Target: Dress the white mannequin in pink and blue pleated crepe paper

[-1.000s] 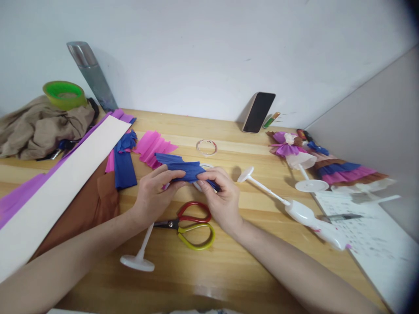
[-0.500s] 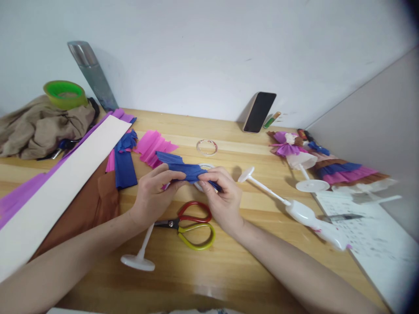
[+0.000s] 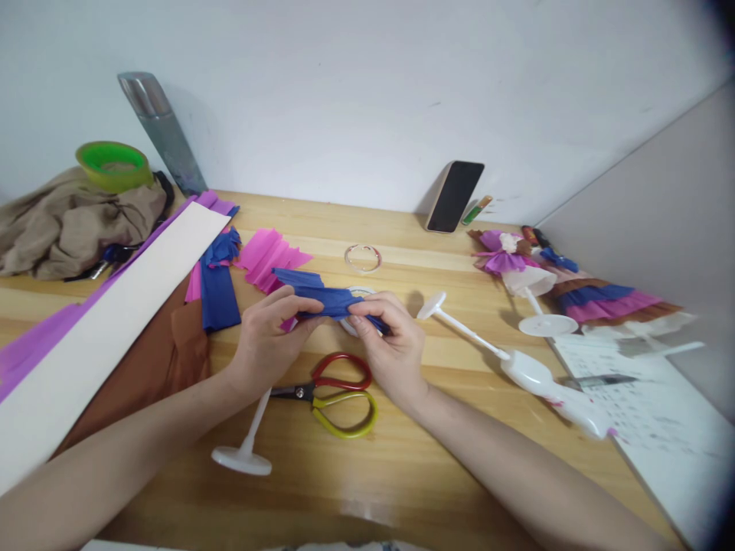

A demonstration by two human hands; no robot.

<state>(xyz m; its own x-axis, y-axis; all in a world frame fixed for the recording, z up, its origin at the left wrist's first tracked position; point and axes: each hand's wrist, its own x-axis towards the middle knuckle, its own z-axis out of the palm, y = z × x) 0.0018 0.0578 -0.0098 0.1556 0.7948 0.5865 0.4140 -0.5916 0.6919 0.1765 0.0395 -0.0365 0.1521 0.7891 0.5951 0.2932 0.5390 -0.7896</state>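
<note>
A strip of blue crepe paper (image 3: 333, 300) is stretched between my two hands above the table. My left hand (image 3: 271, 333) pinches its left part between thumb and fingers, and my right hand (image 3: 390, 337) pinches it further right. Behind the strip, a roll of tape (image 3: 361, 291) is partly hidden. Below my hands lie scissors (image 3: 344, 394) with one red and one yellow handle. Under my left wrist stands a white round-based stand (image 3: 244, 458), its upper end covered by the hand. Ruffled pink crepe paper (image 3: 269, 256) lies just beyond my left hand.
At left are a long white strip (image 3: 120, 329), brown paper (image 3: 155, 367), a cloth (image 3: 63, 222), green tape (image 3: 113, 164) and a bottle (image 3: 166, 134). A ring (image 3: 364, 259) and phone (image 3: 455, 196) sit behind. Rightward are a white doll body (image 3: 551, 390), a paper dress (image 3: 620, 304) and a notebook (image 3: 660, 405).
Almost nothing differs. Both hands keep their pinch on the blue crepe paper, which has shifted only very slightly.
</note>
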